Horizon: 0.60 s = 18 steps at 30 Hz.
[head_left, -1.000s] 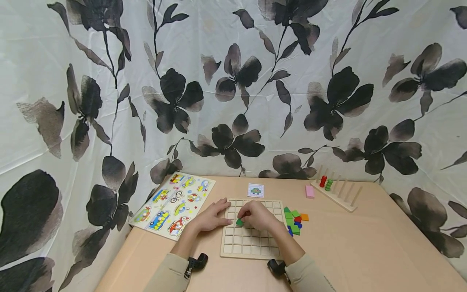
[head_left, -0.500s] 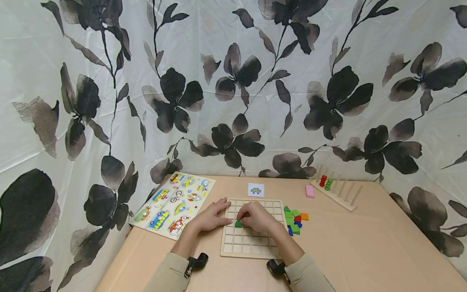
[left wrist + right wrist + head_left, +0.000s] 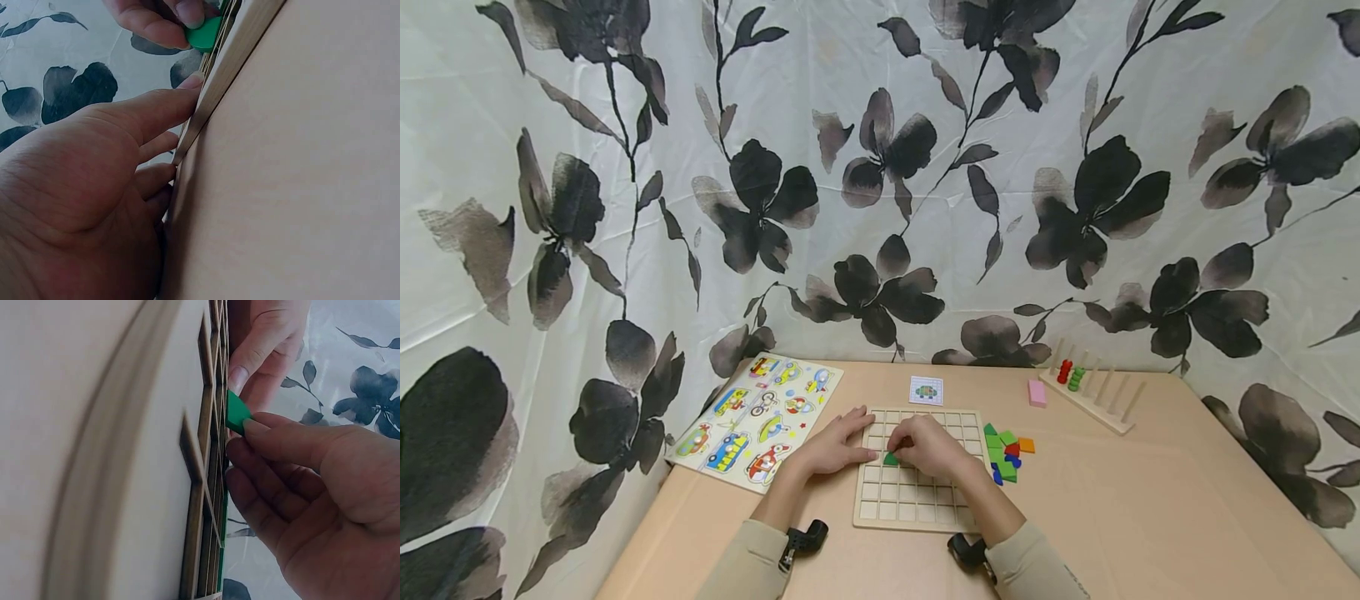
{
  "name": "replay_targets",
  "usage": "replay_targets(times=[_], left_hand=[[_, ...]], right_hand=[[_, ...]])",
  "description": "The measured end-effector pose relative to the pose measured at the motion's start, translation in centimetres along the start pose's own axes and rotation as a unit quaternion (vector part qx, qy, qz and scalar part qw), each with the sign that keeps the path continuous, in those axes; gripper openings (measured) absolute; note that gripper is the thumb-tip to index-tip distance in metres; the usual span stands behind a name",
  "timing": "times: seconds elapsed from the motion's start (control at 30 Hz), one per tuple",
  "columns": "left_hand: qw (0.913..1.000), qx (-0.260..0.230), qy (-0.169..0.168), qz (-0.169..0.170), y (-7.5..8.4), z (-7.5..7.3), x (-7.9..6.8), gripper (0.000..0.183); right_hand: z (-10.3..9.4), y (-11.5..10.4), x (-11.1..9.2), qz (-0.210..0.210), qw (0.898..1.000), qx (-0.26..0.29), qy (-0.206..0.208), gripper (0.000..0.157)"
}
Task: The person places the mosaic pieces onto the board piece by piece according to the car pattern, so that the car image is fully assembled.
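Note:
My right hand pinches a small green tile between thumb and finger over the left part of a wooden grid board. In the right wrist view the green tile stands tilted at the grid, held at one corner by the thumb. My left hand rests along the board's left edge. The left wrist view has its thumb touching the top of the wooden rim, with the other fingers beside it. The right hand covers several cells; a sliver of green shows low in the grid.
Loose green, red, blue and orange tiles lie right of the board. Behind it is a pattern card. A picture puzzle board lies left. At the back right are a pink block and a peg stand with red and green beads.
The right hand has shifted slightly left with the green tile, which appears to sit a little lower at the grid. The left hand stays in place.

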<state>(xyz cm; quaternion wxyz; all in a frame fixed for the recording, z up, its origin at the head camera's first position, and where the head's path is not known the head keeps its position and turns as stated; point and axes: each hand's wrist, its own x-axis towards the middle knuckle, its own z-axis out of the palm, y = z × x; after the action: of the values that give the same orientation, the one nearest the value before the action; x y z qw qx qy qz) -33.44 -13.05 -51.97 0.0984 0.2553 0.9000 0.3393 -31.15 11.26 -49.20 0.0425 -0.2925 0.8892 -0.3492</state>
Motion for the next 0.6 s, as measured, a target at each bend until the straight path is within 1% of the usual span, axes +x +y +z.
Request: replay_targets(times=[0.17, 0.3, 0.43, 0.6], left_hand=[[1.0000, 0.001, -0.001, -0.002, -0.12, 0.08, 0.06, 0.075], [1.0000, 0.002, -0.001, -0.002, -0.13, 0.13, 0.05, 0.075], [1.0000, 0.002, 0.000, 0.002, -0.12, 0.13, 0.07, 0.075], [1.0000, 0.003, 0.002, 0.002, -0.13, 0.17, 0.12, 0.075]], right_hand=[[0.05, 0.13, -0.06, 0.005, 1.000, -0.016, -0.011, 0.014], [0.06, 0.11, -0.11, 0.006, 0.999, -0.032, -0.016, 0.014], [0.04, 0.05, -0.14, 0.015, 0.999, -0.034, -0.021, 0.014], [-0.12, 0.14, -0.20, 0.016, 0.999, -0.035, -0.021, 0.016]])
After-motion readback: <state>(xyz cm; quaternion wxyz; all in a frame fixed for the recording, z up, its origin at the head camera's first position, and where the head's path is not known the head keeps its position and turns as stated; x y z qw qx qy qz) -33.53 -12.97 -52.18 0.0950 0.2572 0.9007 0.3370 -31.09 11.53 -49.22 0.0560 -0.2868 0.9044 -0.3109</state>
